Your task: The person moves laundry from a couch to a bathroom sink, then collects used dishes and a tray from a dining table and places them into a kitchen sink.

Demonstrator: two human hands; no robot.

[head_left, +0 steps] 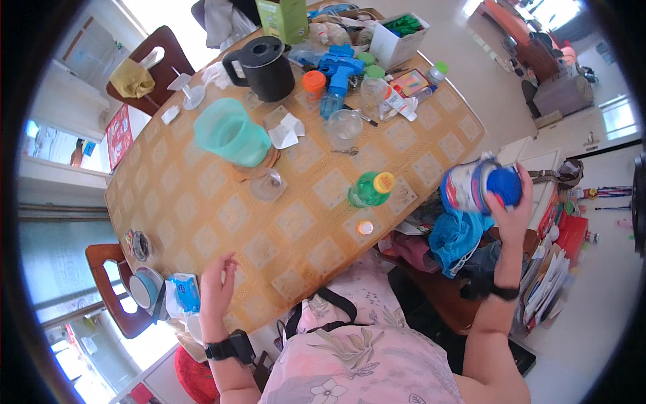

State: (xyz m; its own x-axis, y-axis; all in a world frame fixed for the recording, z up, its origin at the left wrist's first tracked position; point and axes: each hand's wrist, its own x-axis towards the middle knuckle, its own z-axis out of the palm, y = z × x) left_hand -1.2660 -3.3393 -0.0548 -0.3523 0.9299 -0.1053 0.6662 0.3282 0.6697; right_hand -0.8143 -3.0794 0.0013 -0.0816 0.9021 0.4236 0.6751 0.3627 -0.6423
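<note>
My right hand [513, 212] is wrapped round the blue lid end of a white, blue and red jar [464, 187], held tilted on its side beyond the table's right edge. The jar is smeared by motion. Over the near left part of the patterned table [262, 252], my left hand [217, 286] holds nothing, its fingers stretched out and slightly apart. Between the two hands stand a green bottle with a yellow cap [369, 192] and a tiny bottle with an orange top [365, 227].
A teal pitcher [232, 135], a black kettle [268, 71] and a clear cup [344, 129] stand farther back. Blue plastic parts [340, 71] and a white box [398, 44] crowd the far end. Beneath the jar, a chair holds blue cloth [457, 239]. Wipes [183, 294] lie left.
</note>
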